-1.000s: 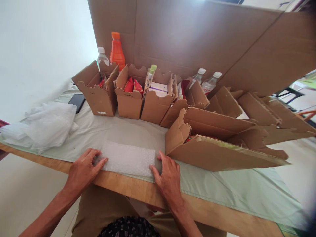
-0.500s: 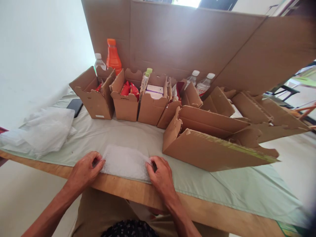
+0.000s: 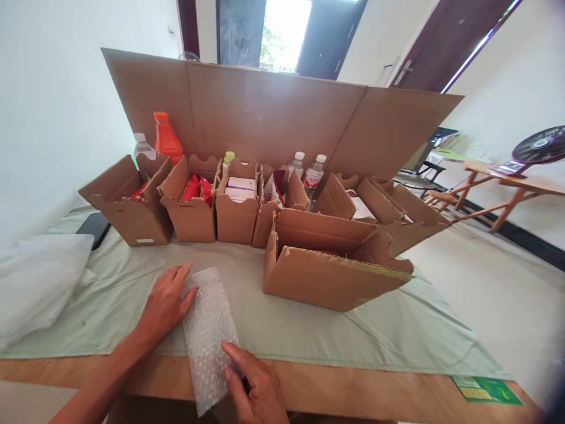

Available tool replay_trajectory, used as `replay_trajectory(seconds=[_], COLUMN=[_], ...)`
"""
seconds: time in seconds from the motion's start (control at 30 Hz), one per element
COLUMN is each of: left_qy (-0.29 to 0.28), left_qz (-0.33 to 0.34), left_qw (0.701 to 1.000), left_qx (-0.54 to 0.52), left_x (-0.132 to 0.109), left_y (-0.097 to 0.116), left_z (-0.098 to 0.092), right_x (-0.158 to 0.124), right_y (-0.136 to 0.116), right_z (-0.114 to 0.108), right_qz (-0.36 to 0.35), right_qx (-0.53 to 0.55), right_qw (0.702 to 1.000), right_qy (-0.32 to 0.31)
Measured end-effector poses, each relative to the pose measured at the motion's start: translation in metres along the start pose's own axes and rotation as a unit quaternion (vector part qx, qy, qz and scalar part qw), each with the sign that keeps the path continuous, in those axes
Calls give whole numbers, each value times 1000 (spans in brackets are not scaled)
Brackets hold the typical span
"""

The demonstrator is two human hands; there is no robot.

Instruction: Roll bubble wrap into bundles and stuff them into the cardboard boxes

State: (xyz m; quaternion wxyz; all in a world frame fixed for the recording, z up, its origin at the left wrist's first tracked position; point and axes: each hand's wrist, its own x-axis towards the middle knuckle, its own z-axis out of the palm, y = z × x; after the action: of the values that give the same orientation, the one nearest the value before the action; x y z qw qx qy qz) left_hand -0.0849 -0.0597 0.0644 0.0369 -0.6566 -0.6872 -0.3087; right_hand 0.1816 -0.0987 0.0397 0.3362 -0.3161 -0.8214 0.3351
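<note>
A white sheet of bubble wrap (image 3: 207, 333) lies lengthwise over the table's near edge, on the pale green cloth (image 3: 309, 330). My left hand (image 3: 166, 303) rests flat against its left side, fingers stretched out. My right hand (image 3: 256, 386) grips the sheet's near right edge with curled fingers. An open cardboard box (image 3: 329, 262) lies just right of the sheet.
A row of open cardboard boxes (image 3: 185, 203) holds red packets and white cartons, with bottles (image 3: 166, 138) behind and a tall cardboard screen (image 3: 265, 118) at the back. A white bag (image 3: 35, 282) and a black phone (image 3: 93, 227) lie at left. A wooden table with a fan (image 3: 541, 147) stands right.
The bubble wrap has been turned from lying crosswise to pointing away from me. My right hand moved down to its near end. The camera tilted up, showing the room.
</note>
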Motion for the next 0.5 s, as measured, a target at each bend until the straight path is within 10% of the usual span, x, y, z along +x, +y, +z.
replay_trajectory(seconds=[0.17, 0.3, 0.5], left_qy=[-66, -73, -12], left_qz=[167, 125, 176], left_qw=[980, 983, 983], left_qx=[-89, -110, -55], left_x=[-83, -141, -138], left_y=[18, 33, 46], left_z=[-18, -16, 1], right_x=[0, 0, 2], right_y=[8, 10, 8], right_z=[-4, -12, -20], right_qz=[15, 99, 225], right_qx=[71, 140, 229], right_qw=[997, 984, 945], right_qy=[-12, -40, -65])
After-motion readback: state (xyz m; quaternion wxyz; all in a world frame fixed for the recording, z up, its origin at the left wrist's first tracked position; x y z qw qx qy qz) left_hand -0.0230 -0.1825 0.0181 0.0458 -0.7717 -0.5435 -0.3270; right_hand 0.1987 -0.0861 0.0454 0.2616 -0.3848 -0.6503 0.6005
